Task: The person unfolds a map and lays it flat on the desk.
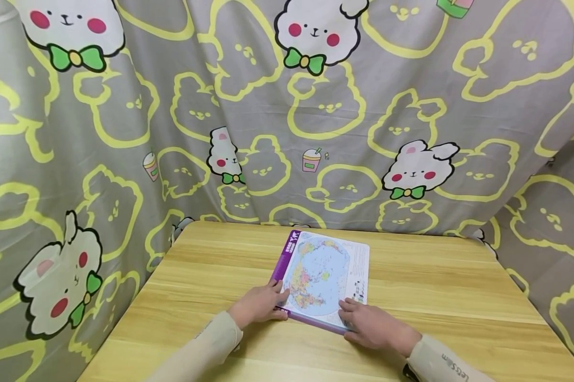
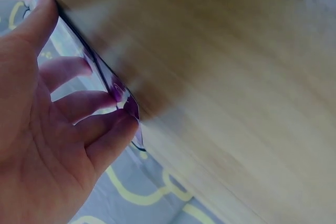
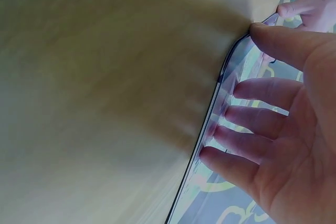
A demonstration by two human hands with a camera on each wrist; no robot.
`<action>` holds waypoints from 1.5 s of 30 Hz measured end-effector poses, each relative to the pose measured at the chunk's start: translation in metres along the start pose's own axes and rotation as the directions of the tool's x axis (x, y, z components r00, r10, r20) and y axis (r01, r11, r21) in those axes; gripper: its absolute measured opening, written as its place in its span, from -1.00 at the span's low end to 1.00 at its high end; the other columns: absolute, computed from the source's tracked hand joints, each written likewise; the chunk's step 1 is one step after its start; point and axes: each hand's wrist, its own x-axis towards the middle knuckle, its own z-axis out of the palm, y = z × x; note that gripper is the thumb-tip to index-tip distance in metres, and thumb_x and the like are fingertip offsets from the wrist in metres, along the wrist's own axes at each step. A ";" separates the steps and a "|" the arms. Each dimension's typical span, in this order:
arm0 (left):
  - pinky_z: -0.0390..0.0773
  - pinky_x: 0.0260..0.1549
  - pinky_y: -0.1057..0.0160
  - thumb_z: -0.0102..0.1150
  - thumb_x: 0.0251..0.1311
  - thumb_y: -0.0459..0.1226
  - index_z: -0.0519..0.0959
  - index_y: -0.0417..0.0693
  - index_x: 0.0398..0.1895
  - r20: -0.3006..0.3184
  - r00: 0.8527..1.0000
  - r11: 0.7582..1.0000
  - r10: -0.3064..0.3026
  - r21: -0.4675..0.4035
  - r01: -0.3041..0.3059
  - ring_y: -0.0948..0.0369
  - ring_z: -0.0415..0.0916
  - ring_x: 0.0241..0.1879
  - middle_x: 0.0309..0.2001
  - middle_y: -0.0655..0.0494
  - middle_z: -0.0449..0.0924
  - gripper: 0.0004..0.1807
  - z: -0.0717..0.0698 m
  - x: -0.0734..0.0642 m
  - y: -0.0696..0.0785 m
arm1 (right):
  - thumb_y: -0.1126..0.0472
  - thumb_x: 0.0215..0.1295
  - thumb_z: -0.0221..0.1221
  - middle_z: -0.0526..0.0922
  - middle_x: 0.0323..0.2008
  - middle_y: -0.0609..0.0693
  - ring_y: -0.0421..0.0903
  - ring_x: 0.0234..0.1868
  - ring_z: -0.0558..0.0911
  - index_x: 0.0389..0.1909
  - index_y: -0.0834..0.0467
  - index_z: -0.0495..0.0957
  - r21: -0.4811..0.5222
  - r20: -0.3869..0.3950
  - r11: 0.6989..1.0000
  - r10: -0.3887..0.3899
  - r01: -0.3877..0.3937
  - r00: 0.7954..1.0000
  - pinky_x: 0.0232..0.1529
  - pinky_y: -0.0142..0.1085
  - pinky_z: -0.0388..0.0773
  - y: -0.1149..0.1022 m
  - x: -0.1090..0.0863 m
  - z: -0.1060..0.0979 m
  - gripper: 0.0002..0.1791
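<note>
A flat, rectangular world map board [image 1: 322,262] lies on the wooden table, with a blue map on a white face and a purple strip with white print along its left side. At its near left corner my left hand [image 1: 257,303] holds the edge, thumb at the near side and fingers over the left side. My right hand [image 1: 377,324] holds the near right corner between thumb and fingers. Fingertips [image 3: 207,155] meet the board's dark edge in the right wrist view. The board's underside is hidden.
The light wooden table [image 1: 210,265] stretches around the board on every side. Behind it and at both sides hangs a grey curtain [image 1: 267,116] with yellow outlines and white cartoon rabbits, close to the table's far edge.
</note>
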 end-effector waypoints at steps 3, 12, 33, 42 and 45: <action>0.50 0.03 0.06 0.05 0.19 0.18 0.38 -0.02 0.31 -0.006 1.000 1.000 0.006 0.006 -0.006 -0.13 0.28 0.25 0.30 -0.21 0.29 -0.29 0.001 -0.001 0.001 | 0.00 0.26 0.17 0.39 0.23 0.27 0.22 0.24 0.37 0.16 0.30 0.46 0.013 0.004 1.000 0.013 -0.013 1.000 0.17 0.01 0.37 0.002 0.000 0.000 -0.43; 0.46 0.08 0.10 0.01 0.23 0.16 0.39 0.02 0.32 -0.004 1.000 1.000 0.013 0.004 -0.013 -0.10 0.28 0.26 0.31 -0.19 0.28 -0.33 0.001 -0.002 0.005 | 0.03 0.27 0.18 0.38 0.23 0.31 0.25 0.24 0.35 0.15 0.33 0.46 0.064 0.002 0.997 0.032 -0.032 1.000 0.18 0.05 0.35 0.009 0.000 0.000 -0.45; 0.45 0.09 0.11 -0.04 0.31 0.11 0.36 0.05 0.33 0.004 0.999 0.999 0.032 0.036 -0.032 -0.08 0.28 0.26 0.30 -0.21 0.28 -0.40 0.001 -0.001 0.012 | 0.03 0.21 0.23 0.42 0.19 0.32 0.24 0.22 0.39 0.04 0.31 0.50 0.050 -0.025 0.998 0.044 -0.042 0.999 0.17 0.03 0.36 0.024 0.009 -0.001 -0.50; 0.48 0.06 0.09 -0.02 0.30 0.10 0.38 0.03 0.32 -0.012 0.999 0.999 0.032 0.037 -0.031 -0.09 0.31 0.23 0.28 -0.22 0.30 -0.41 0.000 0.005 0.009 | 0.02 0.23 0.22 0.39 0.22 0.32 0.24 0.24 0.36 0.11 0.35 0.48 0.082 -0.004 0.992 0.099 -0.098 0.995 0.20 0.05 0.31 0.028 0.015 -0.002 -0.43; 0.49 0.05 0.10 -0.02 0.30 0.10 0.38 0.04 0.31 -0.011 1.000 0.999 0.028 0.041 -0.027 -0.08 0.32 0.23 0.27 -0.20 0.31 -0.41 0.001 0.008 0.008 | 0.01 0.22 0.23 0.40 0.21 0.31 0.23 0.24 0.37 0.08 0.33 0.50 0.080 0.000 0.991 0.112 -0.112 0.994 0.20 0.05 0.32 0.031 0.017 -0.002 -0.45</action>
